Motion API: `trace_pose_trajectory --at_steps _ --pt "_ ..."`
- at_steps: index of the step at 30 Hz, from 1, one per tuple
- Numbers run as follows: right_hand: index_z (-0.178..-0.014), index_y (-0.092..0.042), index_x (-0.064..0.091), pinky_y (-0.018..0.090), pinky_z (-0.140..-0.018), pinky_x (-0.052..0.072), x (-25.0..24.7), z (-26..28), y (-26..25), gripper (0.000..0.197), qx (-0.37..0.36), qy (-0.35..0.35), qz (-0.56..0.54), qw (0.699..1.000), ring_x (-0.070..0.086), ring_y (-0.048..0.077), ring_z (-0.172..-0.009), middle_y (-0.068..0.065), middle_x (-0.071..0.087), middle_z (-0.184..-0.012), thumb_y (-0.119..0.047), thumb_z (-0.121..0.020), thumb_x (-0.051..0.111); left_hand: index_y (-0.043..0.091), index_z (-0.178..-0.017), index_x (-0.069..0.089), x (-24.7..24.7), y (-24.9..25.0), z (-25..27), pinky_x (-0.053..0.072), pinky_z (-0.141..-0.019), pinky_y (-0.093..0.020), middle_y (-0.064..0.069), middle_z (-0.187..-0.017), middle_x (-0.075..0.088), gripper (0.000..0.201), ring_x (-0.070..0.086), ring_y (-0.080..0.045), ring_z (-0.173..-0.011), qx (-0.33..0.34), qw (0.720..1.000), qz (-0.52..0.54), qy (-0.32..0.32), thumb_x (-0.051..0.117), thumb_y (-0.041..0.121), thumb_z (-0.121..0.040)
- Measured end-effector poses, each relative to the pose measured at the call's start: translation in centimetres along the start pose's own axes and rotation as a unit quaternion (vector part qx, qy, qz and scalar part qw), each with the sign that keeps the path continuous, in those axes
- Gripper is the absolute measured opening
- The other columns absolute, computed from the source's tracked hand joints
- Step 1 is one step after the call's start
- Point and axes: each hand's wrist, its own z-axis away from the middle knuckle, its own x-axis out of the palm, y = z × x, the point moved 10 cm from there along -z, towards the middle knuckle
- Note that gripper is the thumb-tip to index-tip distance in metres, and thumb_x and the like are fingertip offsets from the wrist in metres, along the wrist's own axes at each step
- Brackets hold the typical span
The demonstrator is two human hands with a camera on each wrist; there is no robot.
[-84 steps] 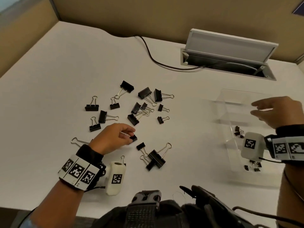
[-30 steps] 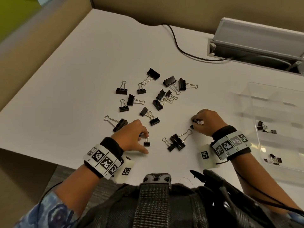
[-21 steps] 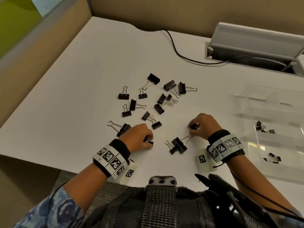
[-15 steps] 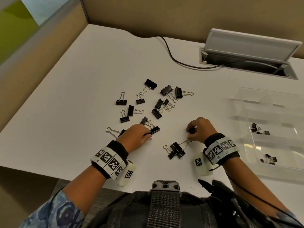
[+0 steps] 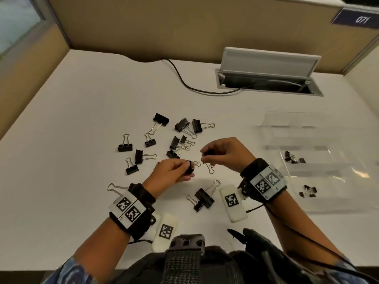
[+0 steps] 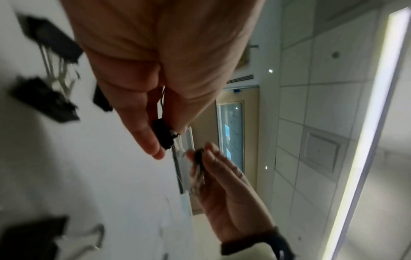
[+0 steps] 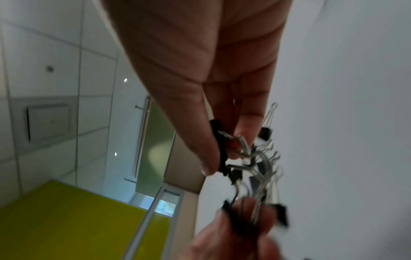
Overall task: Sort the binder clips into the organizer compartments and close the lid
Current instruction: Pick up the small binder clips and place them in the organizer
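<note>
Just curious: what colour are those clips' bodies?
Black, with silver wire handles; the binder clips show best in the head view.

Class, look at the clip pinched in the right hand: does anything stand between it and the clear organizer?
Nothing visible does. The right hand holds its clip above bare table, and the organizer lies open.

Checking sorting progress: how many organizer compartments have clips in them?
2. One clip cluster sits in a farther compartment, another in a nearer one. The clear organizer is blurred; more may be hidden.
</note>
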Motion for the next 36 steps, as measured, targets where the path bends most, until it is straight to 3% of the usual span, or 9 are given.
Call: trace_pose_trajectory --at_steps 5,11,17,22,26,30,33,36 --pt "-0.107 -0.012 0.066 0.022 -0.067 0.056 0.6 0.1 1.0 0.026 0.037 -0.019 -0.080 0.996 0.066 0.011 -0.071 0.000 0.069 -0.082 -0.013 -0.081 0.068 0.001 -0.110 0.061 1.7 0.1 -0.8 0.057 -0.077 -0.020 -0.011 -0.100 0.068 0.023 0.071 -0.011 -0.082 -0.045 0.991 0.125 -0.033 0.045 0.010 -0.096" --pt "-0.086 -0.013 0.068 0.024 -0.060 0.053 -0.4 0.6 3.0 0.009 0.072 0.027 -0.182 0.980 0.065 0.013 -0.065 0.002 0.069 -0.074 -0.013 -0.077 0.072 -0.001 -0.110 0.061 2.5 0.3 -1.2 0.057 -0.077 -0.021 -0.012 -0.099 0.069 0.024 0.071 -0.012 -0.082 -0.055 0.985 0.158 -0.051 0.046 0.010 -0.095" --pt "-0.079 -0.010 0.064 0.025 -0.064 0.055 -0.7 1.4 5.1 0.005 0.109 0.057 -0.282 0.951 0.067 0.017 -0.068 0.001 0.069 -0.071 -0.013 -0.081 0.068 0.002 -0.104 0.065 3.0 0.5 -1.3 0.058 -0.074 -0.020 -0.007 -0.090 0.074 0.022 0.071 -0.013 -0.081 -0.058 0.980 0.182 -0.060 0.046 0.008 -0.094" --pt "-0.091 -0.011 0.063 0.025 -0.063 0.057 0.2 2.0 5.8 0.005 0.135 0.050 -0.315 0.938 0.069 0.016 -0.069 0.005 0.067 -0.081 -0.011 -0.087 0.061 0.008 -0.105 0.064 3.5 0.4 -1.6 0.058 -0.073 -0.020 -0.010 -0.092 0.075 0.020 0.072 -0.018 -0.085 -0.054 0.985 0.152 -0.056 0.047 0.008 -0.094" --pt "-0.103 -0.013 0.065 0.029 -0.071 0.058 0.3 2.5 6.0 0.018 0.129 0.057 -0.297 0.944 0.068 0.016 -0.071 0.008 0.068 -0.085 -0.008 -0.087 0.060 0.014 -0.106 0.065 3.9 0.3 -2.1 0.058 -0.075 -0.020 -0.011 -0.094 0.075 0.023 0.071 -0.015 -0.084 -0.049 0.990 0.115 -0.057 0.051 0.004 -0.091" --pt "-0.113 -0.011 0.062 0.038 -0.083 0.056 -0.2 3.2 6.6 0.028 0.130 0.073 -0.295 0.944 0.067 0.020 -0.077 0.009 0.066 -0.087 -0.005 -0.086 0.060 0.008 -0.111 0.064 4.8 0.2 -2.5 0.057 -0.076 -0.021 -0.013 -0.101 0.073 0.025 0.070 -0.020 -0.095 -0.050 0.992 0.085 -0.079 0.057 0.005 -0.086" --pt "-0.112 -0.009 0.063 0.043 -0.087 0.054 -0.8 3.9 7.0 0.028 0.131 0.082 -0.296 0.943 0.065 0.023 -0.082 0.009 0.066 -0.087 -0.004 -0.085 0.060 0.007 -0.108 0.065 5.3 0.0 -2.9 0.058 -0.071 -0.019 -0.015 -0.099 0.073 0.024 0.071 -0.017 -0.087 -0.049 0.994 0.068 -0.074 0.059 0.005 -0.085" --pt "-0.106 -0.010 0.066 0.039 -0.083 0.056 -1.8 4.4 7.5 0.024 0.132 0.094 -0.298 0.941 0.067 0.019 -0.077 0.008 0.068 -0.084 -0.004 -0.083 0.062 0.007 -0.105 0.065 6.6 0.4 -3.1 0.058 -0.069 -0.018 -0.014 -0.097 0.074 0.020 0.072 -0.015 -0.081 -0.044 0.993 0.071 -0.088 0.057 0.004 -0.086"
